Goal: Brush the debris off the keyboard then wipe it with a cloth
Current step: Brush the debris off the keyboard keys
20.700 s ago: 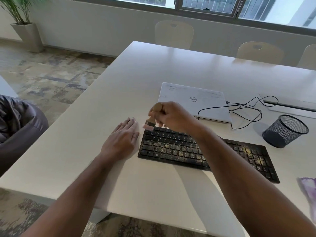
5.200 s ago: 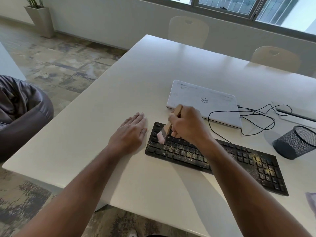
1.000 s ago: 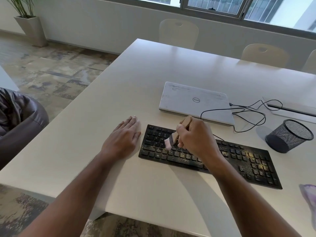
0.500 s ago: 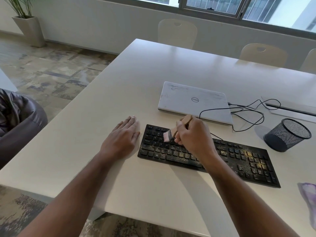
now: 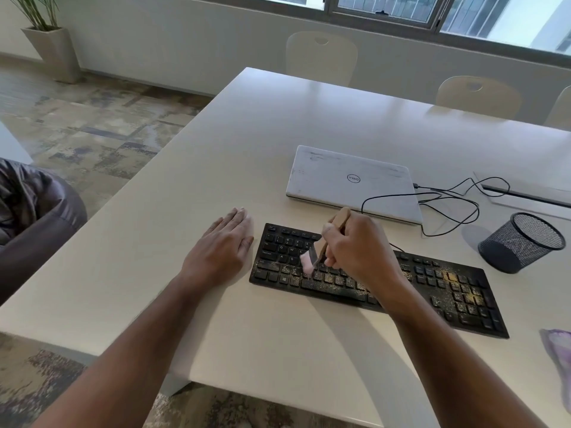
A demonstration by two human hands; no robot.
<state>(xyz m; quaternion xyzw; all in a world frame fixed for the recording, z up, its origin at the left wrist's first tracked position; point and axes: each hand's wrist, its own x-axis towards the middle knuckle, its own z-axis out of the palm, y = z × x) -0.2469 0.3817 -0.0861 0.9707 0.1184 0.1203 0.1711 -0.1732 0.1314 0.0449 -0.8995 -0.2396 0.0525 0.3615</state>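
Black plastic keyboard point(image 5: 432, 291) lies flat on the tabletop point(image 5: 262, 143), centre-right of the frame, yellowish debris point(image 5: 340, 282) thickest along its lower rows and right keypad. Right hand point(image 5: 361, 251) curls its fingers point(image 5: 327, 231) around the wooden handle of a small brush point(image 5: 321, 251), soft pink bristles down on the left-centre keys. Left hand point(image 5: 222, 248) rests flat, fingers straight, just beside the keyboard's left edge. Light, stiff board, likely to slide, so bracing that edge looks wise. Purple cloth point(image 5: 559, 350) waits at lower right.
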